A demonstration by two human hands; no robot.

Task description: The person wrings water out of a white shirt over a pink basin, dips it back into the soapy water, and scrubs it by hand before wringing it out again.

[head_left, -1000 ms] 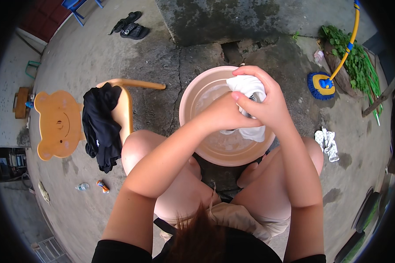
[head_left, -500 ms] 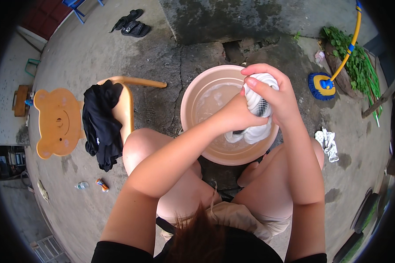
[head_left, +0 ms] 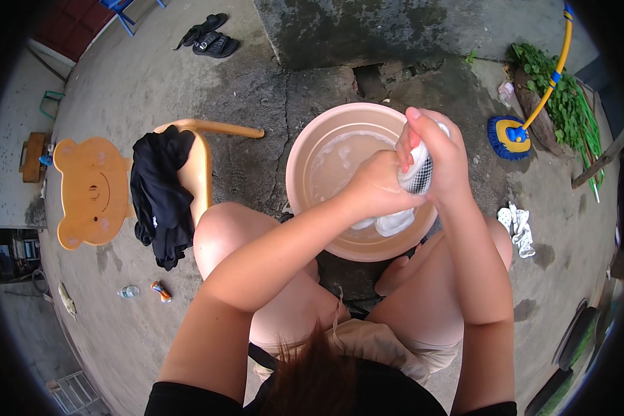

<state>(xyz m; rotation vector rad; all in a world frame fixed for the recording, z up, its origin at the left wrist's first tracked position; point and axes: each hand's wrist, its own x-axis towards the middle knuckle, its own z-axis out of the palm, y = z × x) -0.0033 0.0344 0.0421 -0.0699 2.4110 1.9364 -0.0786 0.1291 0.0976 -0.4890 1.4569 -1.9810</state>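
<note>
Over the right half of a pale pink basin, both hands are closed on a wet white cloth with a black-and-white checked patch. My left hand grips its lower left side. My right hand wraps the upper part, with bent fingers at the top. Below the hands, a white end of the cloth hangs at the cloudy, sudsy water. The fingers hide much of the cloth, so its exact kind cannot be made out.
At left, black clothing drapes over a yellow chair with a bear-shaped back. A blue-and-yellow mop brush stands right of the basin, near a small spotted white cloth. Black sandals lie at the far left.
My right hand's fingers have curled tighter around the upper cloth, which is now mostly covered and looks more squeezed. The left hand keeps its hold, moved slightly.
</note>
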